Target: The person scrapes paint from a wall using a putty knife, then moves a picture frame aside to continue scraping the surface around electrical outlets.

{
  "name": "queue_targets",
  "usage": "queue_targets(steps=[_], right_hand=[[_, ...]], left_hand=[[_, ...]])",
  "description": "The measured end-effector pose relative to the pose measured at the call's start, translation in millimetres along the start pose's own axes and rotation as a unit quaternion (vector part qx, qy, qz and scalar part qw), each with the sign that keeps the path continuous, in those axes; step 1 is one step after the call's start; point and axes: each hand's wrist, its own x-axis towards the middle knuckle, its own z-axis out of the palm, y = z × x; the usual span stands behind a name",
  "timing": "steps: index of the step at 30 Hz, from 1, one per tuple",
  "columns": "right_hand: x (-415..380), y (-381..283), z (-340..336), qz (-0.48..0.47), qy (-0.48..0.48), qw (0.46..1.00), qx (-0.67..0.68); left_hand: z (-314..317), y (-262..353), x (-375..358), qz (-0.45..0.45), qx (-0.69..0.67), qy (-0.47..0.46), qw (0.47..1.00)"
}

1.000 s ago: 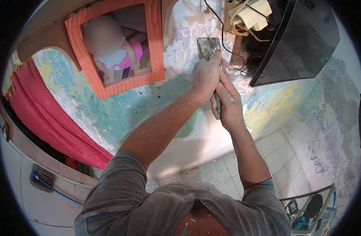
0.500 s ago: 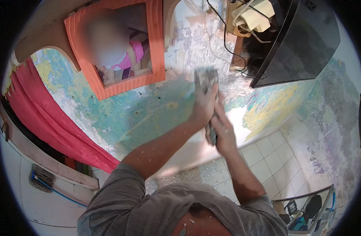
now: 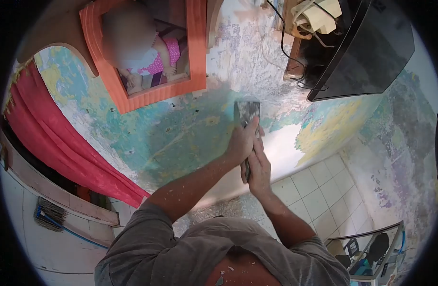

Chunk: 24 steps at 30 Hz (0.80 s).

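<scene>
Both hands are closed on one scraper (image 3: 246,110), whose broad, dust-smeared metal blade lies against the wall. My left hand (image 3: 240,143) grips it higher up, just below the blade, with the thumb pointing towards it. Lower down, my right hand (image 3: 260,168) wraps the handle, and a bit of its dark end shows beneath the fingers. Around the blade the wall (image 3: 190,128) carries patchy green and turquoise paint, with bare whitish plaster above. Flecks of paint dust cling to my left forearm.
An orange-framed picture (image 3: 196,47) hangs at upper left, and a black flat screen (image 3: 366,52) with loose cables juts out at upper right. A red curtain (image 3: 61,138) hangs on the left, near a broom (image 3: 51,214). A glass-topped table (image 3: 371,248) stands at lower right.
The scraper and both hands have moved down the wall and slightly left. Both hands keep their hold on it. The view has shifted a little.
</scene>
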Motion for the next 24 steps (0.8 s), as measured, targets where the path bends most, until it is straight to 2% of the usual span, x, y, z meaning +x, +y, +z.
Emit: queue_targets(steps=[1, 2, 7, 9, 10, 12, 14, 17, 18, 19, 20, 21, 23, 24], right_hand=[[10.0, -29.7, 0.1, 0.134, -0.014, 0.984, 0.114], [12.2, -44.5, -0.2, 0.266, -0.026, 0.938, 0.222], [-7.6, -24.3, 9.0, 0.241, -0.025, 0.954, 0.178], [-35.4, -4.5, 19.9, 0.136, 0.029, 0.989, 0.046], [-18.4, -18.7, 21.6, 0.132, 0.028, 0.99, 0.047], [5.3, -46.6, 20.2, 0.268, 0.002, 0.942, 0.201], [-0.5, -33.0, 25.6, 0.268, 0.005, 0.94, 0.211], [-16.2, -21.8, 28.3, 0.256, 0.0, 0.95, 0.177], [-30.8, -23.3, 27.8, 0.234, -0.006, 0.966, 0.113], [-33.3, -28.0, 29.2, 0.209, -0.013, 0.977, 0.048], [-23.6, -27.8, 29.8, 0.205, -0.013, 0.977, 0.05], [-5.4, -37.2, 29.9, 0.219, -0.004, 0.969, 0.111], [0.0, -33.0, 35.7, 0.245, 0.022, 0.949, 0.197], [-1.5, -32.6, 36.0, 0.247, 0.02, 0.949, 0.197]], left_hand=[[-1.2, 17.3, 7.9, -0.003, -0.003, -0.007, 1.0], [-1.7, 25.0, 10.2, -0.009, -0.009, -0.015, 1.0], [-8.7, 7.6, 2.3, -0.005, 0.037, -0.016, 0.999], [-12.5, 0.2, -0.8, -0.008, 0.05, -0.003, 0.999], [-15.5, -3.3, 5.1, 0.025, 0.072, 0.003, 0.997], [-21.5, -8.6, 7.5, 0.046, 0.096, 0.006, 0.994], [-27.2, 7.2, 15.5, -0.014, 0.073, -0.037, 0.997], [-27.3, 10.3, -0.6, -0.007, 0.08, -0.029, 0.996], [-26.8, 4.0, -6.7, -0.007, 0.081, -0.029, 0.996], [-26.7, -3.7, -11.0, 0.01, 0.081, -0.02, 0.996], [-28.5, -8.4, -9.2, 0.029, 0.082, -0.012, 0.996], [-31.3, -5.9, 1.1, 0.03, 0.083, -0.012, 0.996], [-34.1, -2.0, 19.3, 0.215, 0.201, -0.034, 0.955], [-34.8, 4.4, 16.9, 0.213, 0.2, -0.033, 0.956]])
